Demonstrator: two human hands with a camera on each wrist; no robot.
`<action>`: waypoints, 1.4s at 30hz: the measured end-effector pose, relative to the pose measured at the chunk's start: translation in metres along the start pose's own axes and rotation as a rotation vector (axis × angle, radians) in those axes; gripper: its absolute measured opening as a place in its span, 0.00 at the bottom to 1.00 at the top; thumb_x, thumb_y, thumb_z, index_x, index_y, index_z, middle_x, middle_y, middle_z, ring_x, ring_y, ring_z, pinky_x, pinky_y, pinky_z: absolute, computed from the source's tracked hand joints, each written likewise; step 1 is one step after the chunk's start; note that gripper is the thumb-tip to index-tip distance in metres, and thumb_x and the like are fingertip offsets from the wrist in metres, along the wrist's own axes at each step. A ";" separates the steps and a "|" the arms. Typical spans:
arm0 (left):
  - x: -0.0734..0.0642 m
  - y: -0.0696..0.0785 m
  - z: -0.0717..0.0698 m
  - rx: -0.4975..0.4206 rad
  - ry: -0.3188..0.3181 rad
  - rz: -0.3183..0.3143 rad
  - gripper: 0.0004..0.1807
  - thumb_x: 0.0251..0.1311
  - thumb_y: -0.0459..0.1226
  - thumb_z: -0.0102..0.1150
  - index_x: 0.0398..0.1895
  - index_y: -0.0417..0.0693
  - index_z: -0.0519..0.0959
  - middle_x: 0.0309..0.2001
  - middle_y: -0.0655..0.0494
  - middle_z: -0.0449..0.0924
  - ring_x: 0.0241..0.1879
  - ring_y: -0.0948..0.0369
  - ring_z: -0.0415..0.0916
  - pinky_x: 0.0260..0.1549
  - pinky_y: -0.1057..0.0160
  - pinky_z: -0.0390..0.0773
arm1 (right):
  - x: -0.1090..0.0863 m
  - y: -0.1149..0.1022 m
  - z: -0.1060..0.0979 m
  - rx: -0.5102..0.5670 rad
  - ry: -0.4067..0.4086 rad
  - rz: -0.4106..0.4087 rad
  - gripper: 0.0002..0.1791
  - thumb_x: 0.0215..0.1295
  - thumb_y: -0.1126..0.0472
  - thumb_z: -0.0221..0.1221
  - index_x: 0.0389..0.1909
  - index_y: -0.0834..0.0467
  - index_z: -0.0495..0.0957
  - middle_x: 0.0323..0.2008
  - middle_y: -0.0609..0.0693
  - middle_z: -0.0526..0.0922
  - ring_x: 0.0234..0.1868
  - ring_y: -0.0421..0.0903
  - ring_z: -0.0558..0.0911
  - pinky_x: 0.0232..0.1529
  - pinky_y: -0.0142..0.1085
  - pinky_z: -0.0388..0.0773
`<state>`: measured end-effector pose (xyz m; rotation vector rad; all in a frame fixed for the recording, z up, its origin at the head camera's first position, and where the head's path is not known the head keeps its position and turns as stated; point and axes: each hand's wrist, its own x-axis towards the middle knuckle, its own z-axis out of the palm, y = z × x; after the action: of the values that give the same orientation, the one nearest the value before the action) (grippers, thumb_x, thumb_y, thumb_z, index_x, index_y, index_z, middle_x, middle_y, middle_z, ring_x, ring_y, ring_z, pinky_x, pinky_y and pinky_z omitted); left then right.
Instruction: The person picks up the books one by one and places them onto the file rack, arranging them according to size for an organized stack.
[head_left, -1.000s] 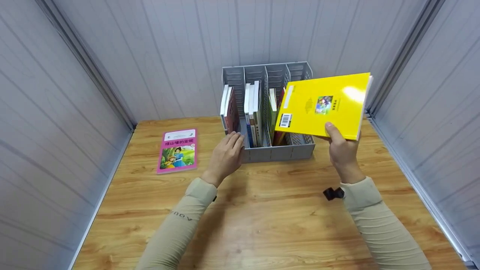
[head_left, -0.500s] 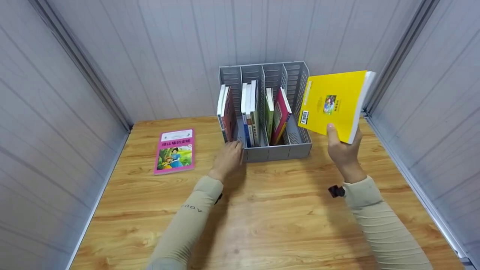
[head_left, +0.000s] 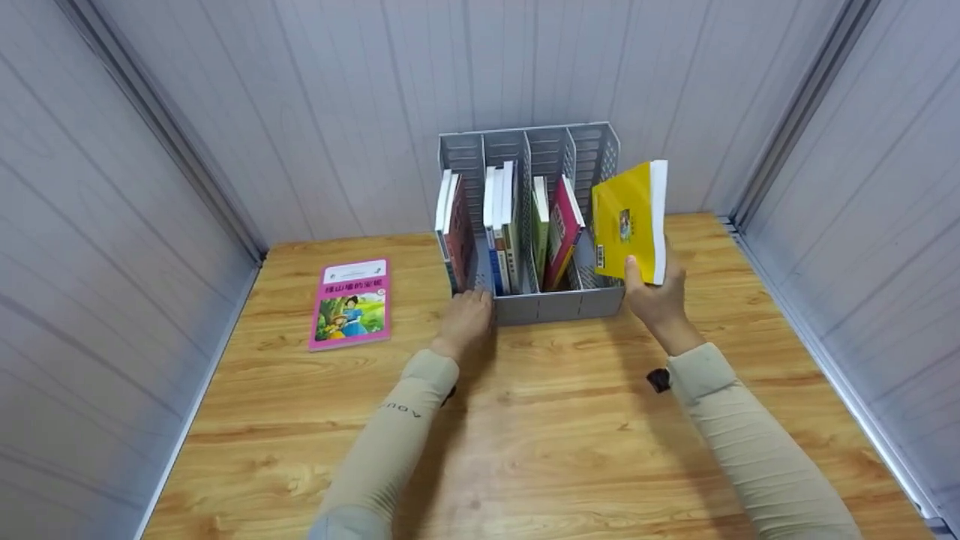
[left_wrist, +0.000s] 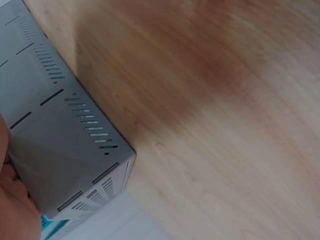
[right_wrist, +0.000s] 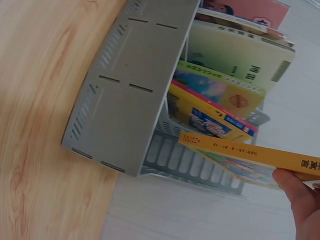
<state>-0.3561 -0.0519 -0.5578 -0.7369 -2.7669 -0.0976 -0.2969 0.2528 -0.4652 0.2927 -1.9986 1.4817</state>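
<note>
My right hand (head_left: 660,300) holds a yellow book (head_left: 631,225) by its near edge, thumb on the cover. The book is upright and slightly turned, over the rightmost compartment of a grey book rack (head_left: 559,306). In the right wrist view, the book's yellow spine (right_wrist: 240,150) runs above that slot's slatted side, with the thumb (right_wrist: 292,192) against it. My left hand (head_left: 466,322) grips the rack's front rim at its left corner; in the left wrist view, its curled fingers (left_wrist: 17,195) are partly cut off by the frame.
A pink book (head_left: 350,305) lies flat on the wooden table (head_left: 555,420), left of the rack. Several books stand in the other compartments, including a red one (head_left: 562,232) leaning right. Panelled walls (head_left: 337,112) enclose the table behind and at both sides.
The yellow book has moved left and down from beside the rack to over its right compartment, turning more edge-on. My left hand has settled on the rack's front left corner.
</note>
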 end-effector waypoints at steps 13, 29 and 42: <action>0.003 0.001 0.001 -0.035 0.004 -0.028 0.09 0.76 0.26 0.45 0.49 0.38 0.77 0.45 0.39 0.88 0.46 0.42 0.85 0.49 0.46 0.82 | 0.041 0.023 0.025 -0.096 -0.100 0.136 0.22 0.74 0.69 0.57 0.66 0.73 0.75 0.60 0.72 0.86 0.57 0.66 0.88 0.46 0.22 0.81; 0.008 0.003 0.005 -0.062 -0.002 -0.023 0.13 0.78 0.30 0.42 0.51 0.38 0.79 0.47 0.42 0.88 0.48 0.44 0.85 0.50 0.47 0.82 | 0.086 0.056 0.038 -0.162 -0.208 0.381 0.30 0.76 0.65 0.57 0.77 0.68 0.70 0.68 0.69 0.80 0.61 0.59 0.82 0.62 0.47 0.84; 0.004 -0.001 0.007 -0.009 -0.015 -0.039 0.11 0.78 0.30 0.44 0.48 0.41 0.79 0.45 0.44 0.88 0.47 0.47 0.86 0.47 0.48 0.83 | 0.095 0.076 0.062 -0.231 -0.213 0.362 0.26 0.70 0.69 0.56 0.68 0.69 0.74 0.54 0.68 0.81 0.47 0.54 0.77 0.46 0.36 0.75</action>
<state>-0.3618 -0.0500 -0.5629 -0.6889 -2.7975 -0.1134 -0.4319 0.2397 -0.4782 -0.0126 -2.4708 1.4578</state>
